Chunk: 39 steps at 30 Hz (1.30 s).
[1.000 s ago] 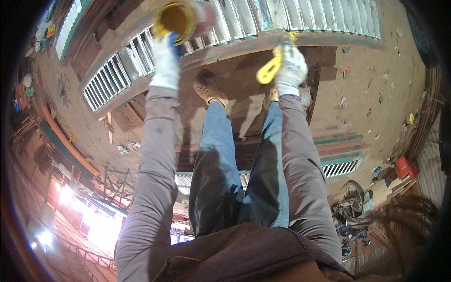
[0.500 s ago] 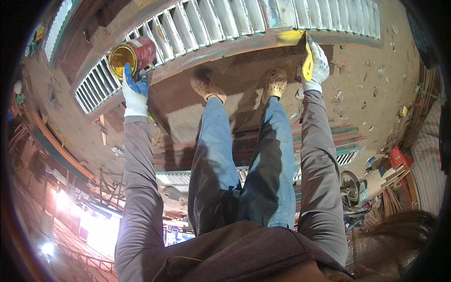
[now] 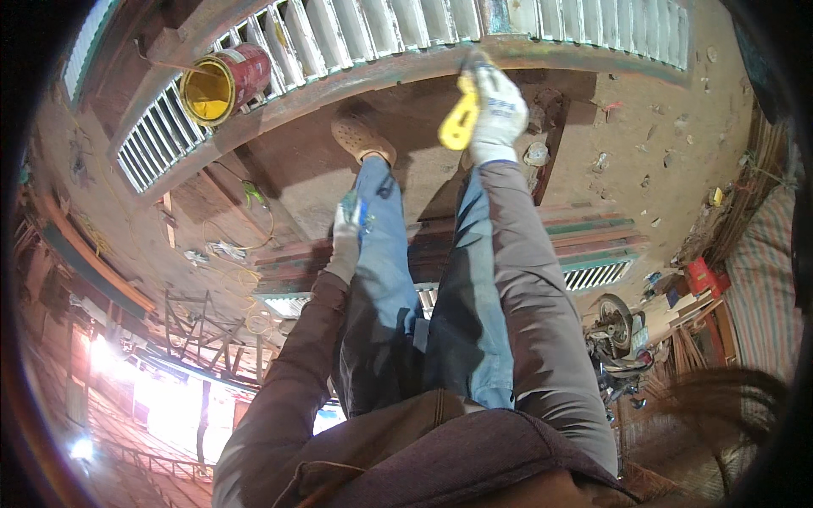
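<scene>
My right hand (image 3: 500, 108), in a white knit glove, is closed around a putty knife (image 3: 460, 118) with a yellow handle that has a hole in it. The knife's tip is blurred near the near rail (image 3: 398, 74) of a slatted metal frame. By my left knee, against the blue jeans (image 3: 385, 199), is my left hand (image 3: 347, 218) in a white and blue glove; motion blur hides its fingers. A dark red can (image 3: 247, 71) lies tipped on the left part of the slats, untouched. Its open mouth shows yellow paste (image 3: 206, 97) inside, and a thin stick pokes out.
My foot in a tan clog (image 3: 362, 138) stands close to the frame. Behind my legs are stacked metal bars (image 3: 584, 229) and another slatted panel (image 3: 597, 275). A motorcycle (image 3: 614, 330) and a red box (image 3: 705, 278) are at the right; debris dots the floor.
My left hand has let go of the can and drawn back to my knee. My right hand has moved left with the putty knife. The bright yellow smear on the rail now looks faint.
</scene>
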Each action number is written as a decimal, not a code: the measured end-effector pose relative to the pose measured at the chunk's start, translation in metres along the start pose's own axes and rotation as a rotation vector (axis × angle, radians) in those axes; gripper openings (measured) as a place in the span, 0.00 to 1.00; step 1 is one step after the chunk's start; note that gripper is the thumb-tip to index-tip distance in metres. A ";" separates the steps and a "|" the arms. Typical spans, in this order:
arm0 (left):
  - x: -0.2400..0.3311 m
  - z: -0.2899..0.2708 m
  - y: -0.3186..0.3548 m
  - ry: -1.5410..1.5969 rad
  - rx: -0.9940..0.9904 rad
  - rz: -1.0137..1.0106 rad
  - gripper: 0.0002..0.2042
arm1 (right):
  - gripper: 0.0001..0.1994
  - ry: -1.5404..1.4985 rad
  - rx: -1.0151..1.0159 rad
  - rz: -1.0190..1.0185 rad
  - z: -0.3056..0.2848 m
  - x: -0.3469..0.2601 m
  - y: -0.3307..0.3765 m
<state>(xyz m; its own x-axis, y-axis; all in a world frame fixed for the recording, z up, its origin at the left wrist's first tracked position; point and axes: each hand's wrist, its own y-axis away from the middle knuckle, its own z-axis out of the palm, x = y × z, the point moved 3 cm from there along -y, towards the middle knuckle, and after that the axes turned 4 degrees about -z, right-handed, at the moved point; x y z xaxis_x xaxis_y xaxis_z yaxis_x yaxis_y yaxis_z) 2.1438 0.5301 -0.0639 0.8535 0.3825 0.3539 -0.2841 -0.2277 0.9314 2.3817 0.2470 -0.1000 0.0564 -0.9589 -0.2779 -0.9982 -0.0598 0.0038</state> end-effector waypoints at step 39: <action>-0.013 0.031 0.045 -1.279 -0.244 0.562 0.14 | 0.18 0.199 -0.076 0.005 -0.005 0.013 -0.012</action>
<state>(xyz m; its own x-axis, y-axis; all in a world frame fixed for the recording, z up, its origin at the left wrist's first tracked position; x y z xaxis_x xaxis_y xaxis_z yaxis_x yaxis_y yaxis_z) 2.1331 0.4869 -0.0290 0.3668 -0.7977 0.4787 -0.6679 0.1324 0.7324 2.3941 0.2342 -0.0991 0.0619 -0.9946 -0.0829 -0.9945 -0.0685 0.0796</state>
